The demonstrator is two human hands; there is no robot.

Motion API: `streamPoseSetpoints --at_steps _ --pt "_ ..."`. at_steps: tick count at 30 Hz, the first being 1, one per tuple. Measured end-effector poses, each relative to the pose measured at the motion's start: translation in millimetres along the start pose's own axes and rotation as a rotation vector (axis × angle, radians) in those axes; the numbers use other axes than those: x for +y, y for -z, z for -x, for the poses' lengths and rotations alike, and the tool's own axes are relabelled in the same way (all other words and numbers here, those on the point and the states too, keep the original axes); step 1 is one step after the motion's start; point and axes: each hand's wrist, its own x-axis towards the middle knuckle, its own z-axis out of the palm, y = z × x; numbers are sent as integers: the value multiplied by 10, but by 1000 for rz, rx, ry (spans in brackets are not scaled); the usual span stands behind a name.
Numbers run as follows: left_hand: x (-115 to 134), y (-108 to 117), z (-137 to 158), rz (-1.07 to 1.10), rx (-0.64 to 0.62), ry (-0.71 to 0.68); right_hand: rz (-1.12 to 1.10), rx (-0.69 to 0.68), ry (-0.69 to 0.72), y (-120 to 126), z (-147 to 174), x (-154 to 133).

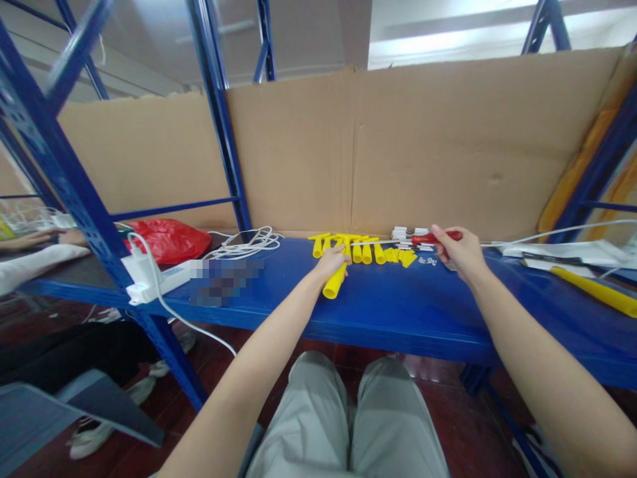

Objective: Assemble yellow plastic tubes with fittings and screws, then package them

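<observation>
My left hand (331, 263) is wrapped around a yellow plastic tube with a crosspiece (334, 285), its round open end facing me. My right hand (462, 253) is closed on the red handle of a screwdriver (422, 239). Its long thin shaft points left, and the tip reaches the top of the held yellow tube; the exact contact is too small to tell. Behind and beside my left hand lie several similar yellow tubes (367, 253) in a row. Small flat yellow pieces (400, 257), small metal parts (428, 261) and white pieces (401, 234) lie between my hands.
The blue shelf table (398, 305) has a cardboard wall (423, 146) behind it. Leftward are a white power strip (169, 279), coiled cables (249, 245) and a red bag (172, 240). Rightward lies a long yellow piece (600, 291). Another person's arm (44, 259) rests at far left.
</observation>
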Motion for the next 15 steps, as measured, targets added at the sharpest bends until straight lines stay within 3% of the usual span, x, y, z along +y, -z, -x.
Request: streamPoseSetpoints --at_steps 3,15 --pt "3 -10 14 4 -12 -6 -74 55 17 -7 9 -21" --pt "10 -5 6 7 -16 0 -236 -142 -58 22 -4 -29"
